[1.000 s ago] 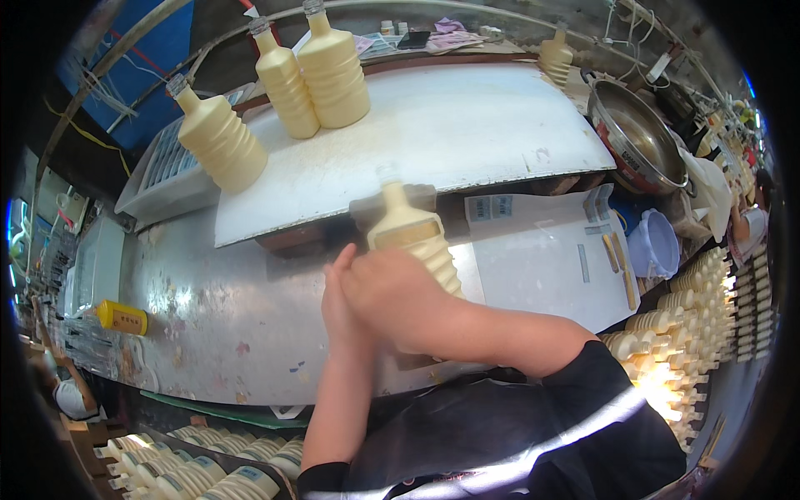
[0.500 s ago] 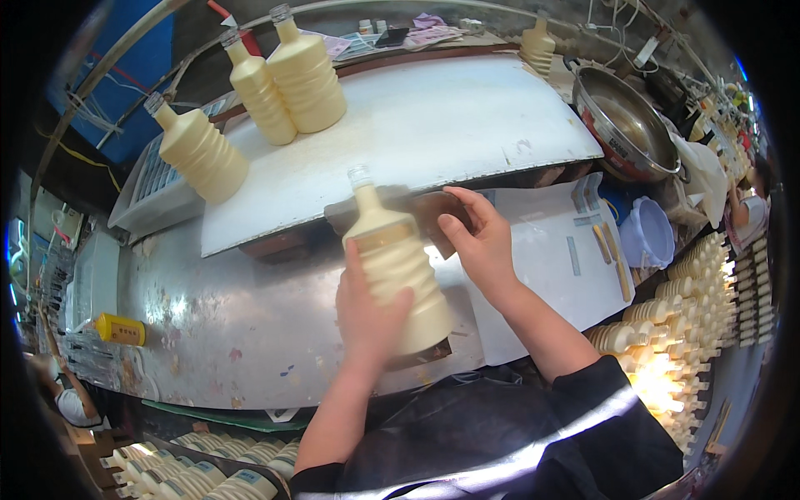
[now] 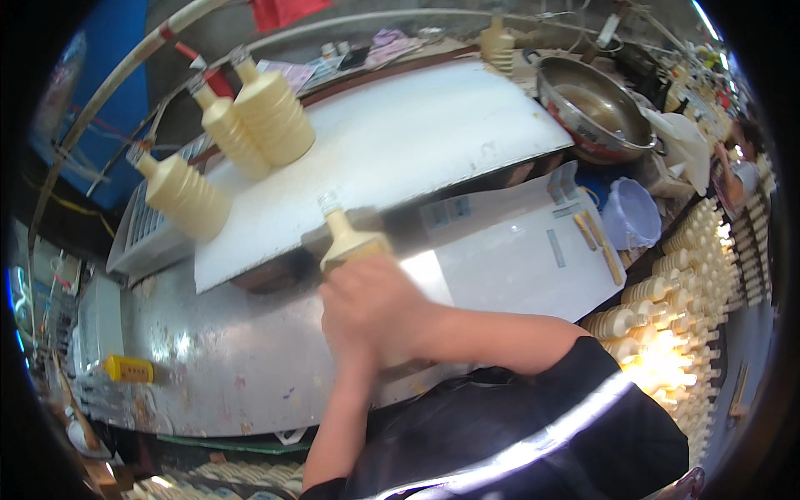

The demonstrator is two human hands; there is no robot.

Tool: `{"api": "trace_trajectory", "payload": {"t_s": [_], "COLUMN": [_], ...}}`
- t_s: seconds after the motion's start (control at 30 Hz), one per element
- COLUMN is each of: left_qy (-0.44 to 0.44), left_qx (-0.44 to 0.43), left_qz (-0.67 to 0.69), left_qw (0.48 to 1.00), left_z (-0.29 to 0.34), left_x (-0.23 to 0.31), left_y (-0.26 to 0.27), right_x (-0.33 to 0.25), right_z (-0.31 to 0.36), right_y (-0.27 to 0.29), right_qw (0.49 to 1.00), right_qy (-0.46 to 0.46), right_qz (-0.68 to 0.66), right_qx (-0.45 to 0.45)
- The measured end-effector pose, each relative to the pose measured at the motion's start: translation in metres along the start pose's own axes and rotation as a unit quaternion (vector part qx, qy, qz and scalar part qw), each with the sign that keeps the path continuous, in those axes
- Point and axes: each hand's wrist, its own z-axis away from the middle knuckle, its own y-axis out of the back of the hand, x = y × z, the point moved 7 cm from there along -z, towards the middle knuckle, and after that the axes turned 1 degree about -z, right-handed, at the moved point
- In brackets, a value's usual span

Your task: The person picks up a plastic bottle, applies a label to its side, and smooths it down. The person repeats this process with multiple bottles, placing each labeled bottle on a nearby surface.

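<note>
Bottle [image 3: 348, 240] of cream colour, lower body hidden behind overlapping, blurred hands [image 3: 382, 300], grip impossible to tell

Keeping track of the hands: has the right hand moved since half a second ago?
Yes: the right hand went left, away from the white sheet, over the handled bottle.

Right hand [image 3: 379, 292] overlapping left hand [image 3: 340, 332], forearms [image 3: 504, 335] bare, wrists [image 3: 358, 362] close together
</note>
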Motion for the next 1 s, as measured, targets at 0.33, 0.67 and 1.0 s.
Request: {"api": "trace_trajectory", "payload": {"t_s": [0.33,0.67,1.0], "left_qy": [-0.04,-0.067,0.113], "left_qx": [-0.037,0.006,-0.048], "left_qz": [0.16,0.17,0.236], "left_qw": [0.986,0.983,0.964], "left_z": [0.01,-0.001,0.024], "left_x": [0.015,0.015,0.008], "left_y": [0.005,0.007,0.006], "right_x": [0.006,0.109,0.199], "right_z": [-0.025,0.08,0.185], "right_y": [-0.037,0.037,0.06], "right_qw": [0.991,0.911,0.846], "right_qy": [-0.073,-0.385,-0.528], "right_qz": [0.079,-0.104,-0.05], "right_qx": [-0.079,0.105,-0.051]}}
